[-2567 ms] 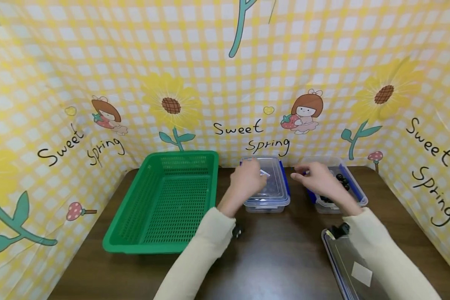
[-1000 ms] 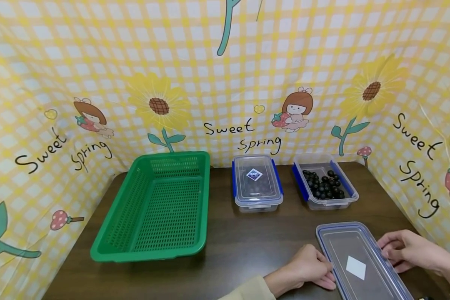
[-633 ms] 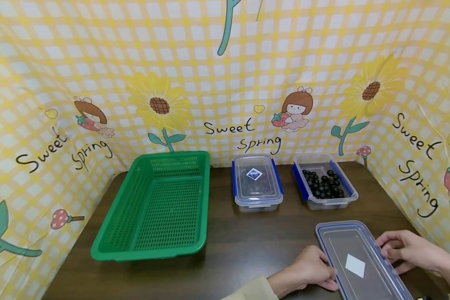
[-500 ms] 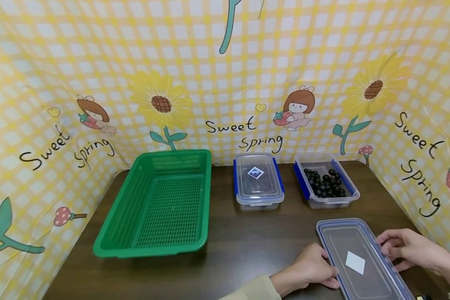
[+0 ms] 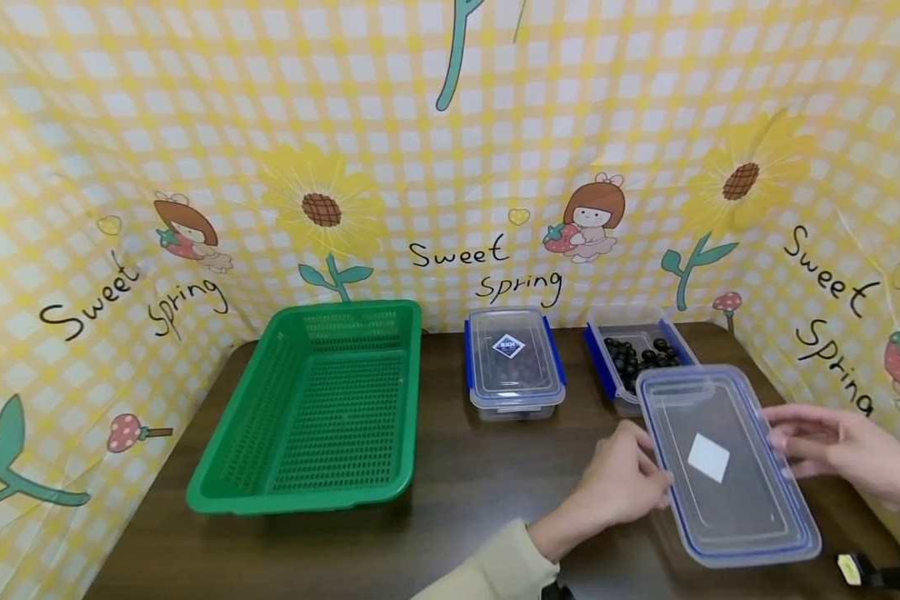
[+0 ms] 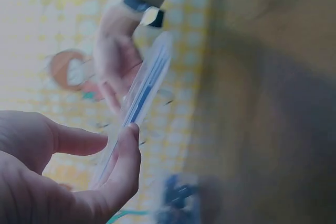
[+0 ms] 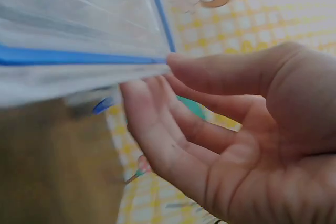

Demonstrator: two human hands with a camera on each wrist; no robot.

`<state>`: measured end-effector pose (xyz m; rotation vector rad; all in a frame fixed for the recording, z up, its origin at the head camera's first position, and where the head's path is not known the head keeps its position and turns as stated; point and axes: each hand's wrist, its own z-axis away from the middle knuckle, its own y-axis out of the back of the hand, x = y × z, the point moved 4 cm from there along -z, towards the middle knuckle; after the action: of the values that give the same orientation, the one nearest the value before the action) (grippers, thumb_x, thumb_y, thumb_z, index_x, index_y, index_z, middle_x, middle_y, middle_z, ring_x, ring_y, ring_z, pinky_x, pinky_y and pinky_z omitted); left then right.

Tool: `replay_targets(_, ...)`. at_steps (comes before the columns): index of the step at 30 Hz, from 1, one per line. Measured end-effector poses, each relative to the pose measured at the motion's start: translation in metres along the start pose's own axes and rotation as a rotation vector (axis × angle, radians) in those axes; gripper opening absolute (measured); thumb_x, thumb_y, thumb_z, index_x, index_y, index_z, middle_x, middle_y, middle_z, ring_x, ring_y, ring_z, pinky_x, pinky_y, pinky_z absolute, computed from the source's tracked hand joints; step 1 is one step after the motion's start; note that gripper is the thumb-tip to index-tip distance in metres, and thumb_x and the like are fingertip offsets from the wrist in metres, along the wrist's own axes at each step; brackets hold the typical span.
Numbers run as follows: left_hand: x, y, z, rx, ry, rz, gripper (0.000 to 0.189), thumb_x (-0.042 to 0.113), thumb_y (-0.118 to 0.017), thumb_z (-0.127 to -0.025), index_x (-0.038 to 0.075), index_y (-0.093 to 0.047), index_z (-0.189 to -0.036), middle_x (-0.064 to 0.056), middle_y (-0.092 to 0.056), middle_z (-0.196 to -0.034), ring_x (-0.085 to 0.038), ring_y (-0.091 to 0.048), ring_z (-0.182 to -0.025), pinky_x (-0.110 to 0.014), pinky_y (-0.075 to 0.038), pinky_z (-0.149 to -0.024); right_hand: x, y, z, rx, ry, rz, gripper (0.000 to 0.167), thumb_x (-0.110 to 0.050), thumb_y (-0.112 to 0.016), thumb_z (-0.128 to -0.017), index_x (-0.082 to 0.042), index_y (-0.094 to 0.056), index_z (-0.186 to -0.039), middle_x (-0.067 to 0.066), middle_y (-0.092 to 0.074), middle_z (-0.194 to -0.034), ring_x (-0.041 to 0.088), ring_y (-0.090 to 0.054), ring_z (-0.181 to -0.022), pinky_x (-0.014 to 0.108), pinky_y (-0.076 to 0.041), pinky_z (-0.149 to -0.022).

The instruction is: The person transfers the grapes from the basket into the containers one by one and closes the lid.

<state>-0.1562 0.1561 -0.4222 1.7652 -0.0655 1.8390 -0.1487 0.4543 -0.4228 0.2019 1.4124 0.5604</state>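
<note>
A clear container lid (image 5: 735, 483) with a blue seal and a white diamond label is held tilted above the table at the right. My left hand (image 5: 621, 479) pinches its left edge between thumb and fingers. At the opposite edge my right hand (image 5: 843, 442) grips it; the right wrist view shows the thumb on top and the fingers below. Just behind the lid stands an uncovered clear box (image 5: 607, 371) with blue side clips. Dark round fruit (image 5: 630, 360), like blueberries or grapes, lies inside. The lid hides the box's near right corner.
A closed clear box (image 5: 513, 362) with blue clips and a diamond label stands at the back middle. To the left is a green perforated basket (image 5: 345, 417) with a raised rim. Patterned cloth (image 5: 450, 167) walls off the back and sides of the brown table (image 5: 487, 492).
Both hands first left the boxes and took the lid lying at the right. They have now lifted it off the table and moved it toward the open box, partly covering it from view.
</note>
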Motion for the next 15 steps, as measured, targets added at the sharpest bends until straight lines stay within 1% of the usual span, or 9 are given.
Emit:
replay_targets(2,0.01,0.012,-0.007,0.009,-0.036,0.004,0.031,0.009,-0.079,-0.092,0.013,-0.06,-0.117,0.005,-0.076,-0.075,-0.001,-0.064,-0.053,-0.018,-0.05,-0.055,-0.013,0.004,-0.006,0.106,0.007,0.04,0.034,-0.008,-0.062,-0.106,-0.034,-0.067,-0.128,-0.034,-0.07,-0.106,0.001,-0.073,-0.091,0.033,-0.065,-0.072)
replay_targets(3,0.015,0.017,-0.011,0.013,-0.049,0.009,0.031,0.009,-0.079,-0.093,0.013,-0.061,-0.118,0.004,-0.076,-0.076,-0.001,-0.065,-0.055,-0.018,-0.051,-0.055,-0.019,0.006,-0.009,0.15,0.008,0.055,0.03,-0.011,-0.063,-0.106,-0.026,-0.067,-0.131,-0.035,-0.069,-0.106,0.0,-0.073,-0.091,0.032,-0.065,-0.071)
replay_targets(5,0.022,0.025,-0.019,0.022,-0.057,0.021,0.031,0.009,-0.078,-0.094,0.012,-0.061,-0.119,0.002,-0.076,-0.077,-0.003,-0.067,-0.057,-0.019,-0.052,-0.055,-0.027,0.009,-0.017,0.207,-0.003,0.054,0.025,-0.015,-0.063,-0.107,-0.026,-0.068,-0.129,-0.035,-0.069,-0.103,-0.001,-0.073,-0.089,0.03,-0.064,-0.071)
replay_targets(6,0.023,0.028,-0.023,0.025,-0.055,0.038,0.031,0.008,-0.078,-0.094,0.011,-0.062,-0.119,0.002,-0.076,-0.077,-0.004,-0.068,-0.057,-0.019,-0.052,-0.054,-0.03,0.01,-0.021,0.221,0.002,0.042,0.024,-0.017,-0.063,-0.107,-0.025,-0.068,-0.129,-0.034,-0.069,-0.102,-0.001,-0.073,-0.088,0.03,-0.064,-0.071)
replay_targets(8,0.025,0.033,-0.032,0.034,-0.041,0.077,0.029,0.007,-0.078,-0.094,0.01,-0.062,-0.119,0.0,-0.075,-0.077,-0.008,-0.07,-0.058,-0.022,-0.055,-0.055,-0.035,0.013,-0.031,0.24,0.003,0.004,0.024,-0.019,-0.062,-0.107,-0.038,-0.069,-0.12,-0.032,-0.071,-0.1,0.0,-0.073,-0.086,0.028,-0.064,-0.07)
replay_targets(9,0.026,0.036,-0.038,0.04,-0.037,0.091,0.029,0.007,-0.078,-0.094,0.01,-0.063,-0.118,-0.001,-0.075,-0.077,-0.009,-0.071,-0.059,-0.024,-0.057,-0.056,-0.038,0.014,-0.035,0.237,0.003,-0.018,0.025,-0.019,-0.062,-0.107,-0.04,-0.07,-0.118,-0.03,-0.072,-0.099,0.001,-0.073,-0.085,0.028,-0.064,-0.07)
replay_targets(10,0.026,0.039,-0.043,0.049,-0.032,0.104,0.028,0.006,-0.078,-0.094,0.009,-0.063,-0.119,-0.002,-0.075,-0.078,-0.011,-0.072,-0.06,-0.027,-0.06,-0.058,-0.04,0.015,-0.04,0.235,-0.004,-0.043,0.028,-0.02,-0.062,-0.107,-0.047,-0.068,-0.113,-0.027,-0.074,-0.097,0.002,-0.073,-0.084,0.027,-0.064,-0.071)
replay_targets(13,0.025,0.048,-0.062,0.069,-0.025,0.135,0.029,0.006,-0.077,-0.095,0.007,-0.065,-0.122,-0.004,-0.074,-0.079,-0.016,-0.073,-0.062,-0.034,-0.064,-0.062,-0.048,0.02,-0.055,0.232,-0.018,-0.097,0.031,-0.021,-0.064,-0.106,-0.051,-0.07,-0.106,-0.024,-0.076,-0.095,0.003,-0.074,-0.082,0.025,-0.064,-0.071)
replay_targets(15,0.024,0.053,-0.075,0.083,-0.019,0.154,0.03,0.005,-0.076,-0.095,0.006,-0.067,-0.124,-0.004,-0.074,-0.078,-0.017,-0.071,-0.061,-0.034,-0.064,-0.062,-0.053,0.024,-0.064,0.237,-0.037,-0.122,0.029,-0.022,-0.066,-0.105,-0.051,-0.072,-0.101,-0.023,-0.077,-0.093,0.003,-0.074,-0.081,0.024,-0.064,-0.072)
